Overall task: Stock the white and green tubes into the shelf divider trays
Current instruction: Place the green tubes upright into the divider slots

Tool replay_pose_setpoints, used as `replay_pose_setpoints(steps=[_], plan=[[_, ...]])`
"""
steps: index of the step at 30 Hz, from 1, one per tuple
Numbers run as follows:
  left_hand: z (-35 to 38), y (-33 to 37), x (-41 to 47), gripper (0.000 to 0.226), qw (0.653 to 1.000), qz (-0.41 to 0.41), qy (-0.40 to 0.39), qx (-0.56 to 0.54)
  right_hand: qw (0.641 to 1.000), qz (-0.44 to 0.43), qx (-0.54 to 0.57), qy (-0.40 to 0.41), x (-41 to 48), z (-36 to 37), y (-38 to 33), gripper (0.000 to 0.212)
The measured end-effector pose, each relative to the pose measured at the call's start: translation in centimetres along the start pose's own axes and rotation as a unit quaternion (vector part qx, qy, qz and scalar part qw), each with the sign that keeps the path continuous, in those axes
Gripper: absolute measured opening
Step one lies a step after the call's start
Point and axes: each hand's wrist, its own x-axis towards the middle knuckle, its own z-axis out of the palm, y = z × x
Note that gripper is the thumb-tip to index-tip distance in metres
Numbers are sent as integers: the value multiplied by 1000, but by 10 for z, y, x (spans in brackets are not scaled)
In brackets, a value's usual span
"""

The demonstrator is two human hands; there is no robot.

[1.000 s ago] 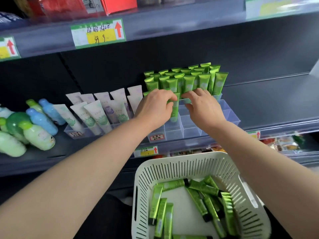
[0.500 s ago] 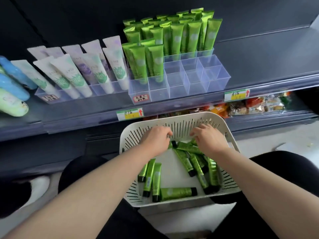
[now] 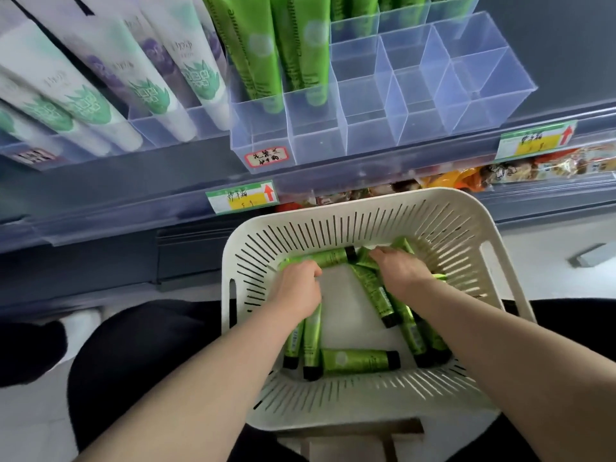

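A white slotted basket (image 3: 366, 203) rests on my lap and holds several loose green tubes; one (image 3: 360, 360) lies flat near its front. Both hands are inside it. My left hand (image 3: 296, 290) has its fingers curled around the end of a green tube (image 3: 328, 257) at the back. My right hand (image 3: 401, 273) closes over other green tubes (image 3: 375, 288) at the back right. On the shelf above, the clear divider tray (image 3: 466, 81) has green tubes (image 3: 253, 55) standing in its left compartments. White tubes (image 3: 186, 78) lean in the tray to its left.
The tray's right and front compartments (image 3: 416, 105) hold nothing. Price tags (image 3: 243, 199) sit on the shelf's front rail. Snack packets (image 3: 466, 176) lie on the shelf below. My black-clad knees (image 3: 133, 345) flank the basket.
Both hands left the divider tray and came down into the basket. My view tilted down and closer. The fingers now close on tubes at the basket's back.
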Motion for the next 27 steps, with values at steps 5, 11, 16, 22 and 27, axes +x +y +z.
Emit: replay_pose_setpoints(steps=[5,11,16,22,27], plan=[[3,-13,6,31,999,-39,-16,-29,996,14,-85,23,5,14,0,54],[9,-26,8,29,998,-61,-11,-21,999,15,-32,30,-6,10,-11,53],[19,-10,12,43,997,-34,-51,41,995,-9,37,95,-24,-22,-10,23],[36,62,26,87,946,71,-200,245,985,5,114,132,-50,-38,12,11],[53,71,21,85,930,104,-209,284,982,28,136,131,-51,-28,16,39]])
